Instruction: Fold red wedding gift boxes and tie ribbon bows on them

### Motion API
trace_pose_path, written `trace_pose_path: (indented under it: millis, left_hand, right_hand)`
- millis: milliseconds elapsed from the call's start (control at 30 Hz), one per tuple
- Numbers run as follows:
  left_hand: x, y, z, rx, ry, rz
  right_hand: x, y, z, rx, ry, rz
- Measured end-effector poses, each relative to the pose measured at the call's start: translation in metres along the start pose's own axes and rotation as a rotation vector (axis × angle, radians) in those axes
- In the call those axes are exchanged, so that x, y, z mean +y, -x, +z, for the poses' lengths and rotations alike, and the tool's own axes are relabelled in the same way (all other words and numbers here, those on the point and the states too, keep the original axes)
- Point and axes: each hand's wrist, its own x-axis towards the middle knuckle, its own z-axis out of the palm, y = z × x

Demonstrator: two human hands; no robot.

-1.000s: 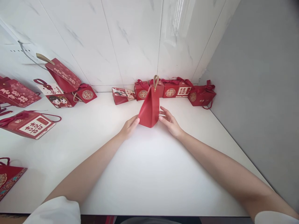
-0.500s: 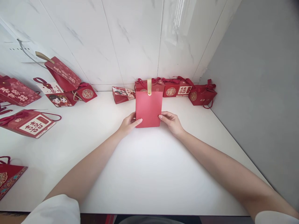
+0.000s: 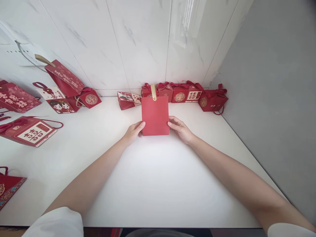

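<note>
A plain red gift box [image 3: 155, 115] stands upright in front of me, its flat side facing my way. At its top a cream strap handle [image 3: 153, 92] is fixed with a small gold stud. My left hand [image 3: 134, 132] grips the left edge, thumb against the near face. On the opposite edge my right hand [image 3: 180, 129] pinches the box, thumb in front and fingers behind. The far side of the box is hidden, as are some fingertips.
Along the tiled wall [image 3: 145, 42] stand several red gift boxes [image 3: 186, 93] with ribbons. More decorated boxes [image 3: 37, 131] sit on the left of the white table [image 3: 158, 184]. A grey panel [image 3: 269, 98] borders the right side.
The red gift box has shifted slightly left and turned a little between my hands. My left thumb now lies nearer its edge. The whole view has moved slightly.
</note>
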Motion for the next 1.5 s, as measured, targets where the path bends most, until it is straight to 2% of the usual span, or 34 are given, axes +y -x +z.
trace_pose_path:
  millis: [367, 1033, 1100, 1200, 1267, 1333, 1400, 1500]
  left_hand:
    - [0.003, 0.002, 0.002, -0.01, 0.023, 0.006]
    - [-0.002, -0.001, 0.002, -0.016, 0.044, 0.023]
    - [-0.003, -0.001, 0.003, -0.033, 0.064, 0.034]
    - [-0.003, 0.0, 0.005, -0.032, -0.008, 0.071]
    - [-0.004, 0.001, 0.007, -0.04, -0.115, 0.095]
    - [-0.004, 0.001, 0.008, -0.062, -0.183, 0.106]
    - [-0.005, 0.001, 0.008, -0.073, -0.173, 0.111]
    - [-0.006, 0.0, 0.009, -0.048, -0.094, 0.111]
  right_hand:
    - [0.004, -0.003, -0.004, -0.018, -0.001, -0.019]
    - [-0.002, -0.002, 0.002, -0.111, 0.065, -0.072]
    - [0.004, -0.001, 0.002, -0.056, 0.166, -0.096]
    - [0.011, 0.002, 0.003, 0.172, 0.422, -0.182]
    - [0.01, 0.005, 0.006, 0.338, 0.626, -0.313]
    - [0.004, 0.01, 0.01, 0.435, 0.841, -0.5]
    - [-0.002, 0.015, 0.016, 0.401, 1.052, -0.692]
    - [-0.008, 0.022, 0.029, 0.106, 1.302, -0.839]
